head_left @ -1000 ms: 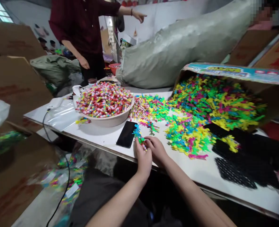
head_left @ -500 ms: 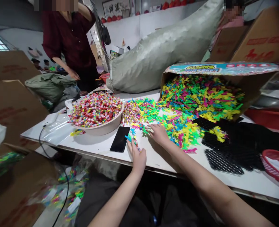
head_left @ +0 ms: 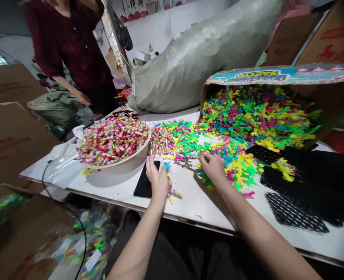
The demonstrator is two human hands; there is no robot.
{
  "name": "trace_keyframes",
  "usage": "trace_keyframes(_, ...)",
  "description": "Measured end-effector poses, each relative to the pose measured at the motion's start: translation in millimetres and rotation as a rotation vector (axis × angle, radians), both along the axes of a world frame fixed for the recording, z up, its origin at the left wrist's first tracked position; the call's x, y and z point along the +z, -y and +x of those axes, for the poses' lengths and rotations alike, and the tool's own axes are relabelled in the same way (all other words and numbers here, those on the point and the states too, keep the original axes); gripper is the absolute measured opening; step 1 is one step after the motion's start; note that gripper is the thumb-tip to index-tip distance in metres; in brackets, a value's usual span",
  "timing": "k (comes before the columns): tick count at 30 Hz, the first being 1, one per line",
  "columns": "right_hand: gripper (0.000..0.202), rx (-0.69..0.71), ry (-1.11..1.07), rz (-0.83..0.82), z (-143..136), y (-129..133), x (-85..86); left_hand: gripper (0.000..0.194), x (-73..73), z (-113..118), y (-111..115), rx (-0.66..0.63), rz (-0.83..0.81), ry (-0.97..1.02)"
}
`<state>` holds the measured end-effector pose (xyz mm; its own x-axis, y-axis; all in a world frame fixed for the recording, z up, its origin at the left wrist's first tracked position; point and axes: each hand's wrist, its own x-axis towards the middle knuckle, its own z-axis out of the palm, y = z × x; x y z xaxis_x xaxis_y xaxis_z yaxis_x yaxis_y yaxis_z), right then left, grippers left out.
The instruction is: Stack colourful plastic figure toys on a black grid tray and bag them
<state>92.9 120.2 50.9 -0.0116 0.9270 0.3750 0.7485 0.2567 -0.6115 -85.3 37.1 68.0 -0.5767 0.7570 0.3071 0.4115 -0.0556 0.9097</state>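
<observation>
The desk (head_left: 192, 204) shows a bare white strip between the two forearms, running back from the near edge to the loose figures (head_left: 238, 167). Room narrows leftward, where the basin (head_left: 126, 167) sits near that edge, and rightward, where black trays (head_left: 295, 212) spread toward the right end.

The left hand (head_left: 158, 181) is over the phone (head_left: 142, 184), fingers stretched forward by the basin's rim and thumb apart; a grip on anything cannot be made out. A few tubes (head_left: 176, 194) lie just right of it, toward the near edge, with a blue figure (head_left: 167, 167) by its thumb.

The right hand (head_left: 212, 167) has its fingers curled in at the left border of the figures; whether they pinch one cannot be told.

More tubes fill the basin and run into the figures mid-desk. Behind, the box (head_left: 291, 75) faces forward, figures spilling out, and a big sack (head_left: 189, 70) blocks the far edge. Clear plastic (head_left: 61, 167) covers the left end; a person (head_left: 69, 42) stands beyond it.
</observation>
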Motion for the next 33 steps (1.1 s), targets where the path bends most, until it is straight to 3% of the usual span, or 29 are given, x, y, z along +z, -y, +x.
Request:
trace_keyframes(5,0.029,-0.109,-0.544,-0.108,16.6,-10.9,3.8,0.035,-1.6,-38.1,3.3,-0.039,0.092,0.282)
trace_keyframes(8,0.028,-0.067,-0.663,-0.164,13.6,-9.0,5.1,0.024,1.1,-51.0,8.3,-0.039,0.101,0.349)
trace_keyframes(12,0.026,0.115,-0.325,-0.062,-6.1,10.0,6.3,0.015,6.3,-60.8,19.7,-0.115,-0.116,0.279)
trace_keyframes(15,0.024,0.265,-0.019,0.048,-21.2,26.5,2.6,0.017,6.6,-62.8,28.2,-0.373,-0.388,-0.003)
trace_keyframes(17,0.021,0.413,0.117,0.026,-27.3,33.7,-0.9,0.018,3.8,-59.1,31.6,-0.519,-0.551,-0.251)
trace_keyframes(21,0.026,0.634,0.308,-0.033,-32.2,35.0,-4.5,0.034,-4.3,-43.2,31.5,-0.559,-0.708,-0.57)
trace_keyframes(26,0.037,0.392,0.405,0.109,-39.2,18.7,-11.0,0.04,-4.3,-32.4,24.7,-0.52,-0.726,-0.648)
trace_keyframes(29,0.047,0.327,0.59,0.061,-42.9,11.8,-20.2,0.043,0.4,-30.5,22.0,-0.483,-0.684,-0.603)
trace_keyframes(33,0.046,0.279,0.673,-0.005,-44.6,12.8,-27.0,0.041,3.0,-26.1,20.1,-0.433,-0.574,-0.537)
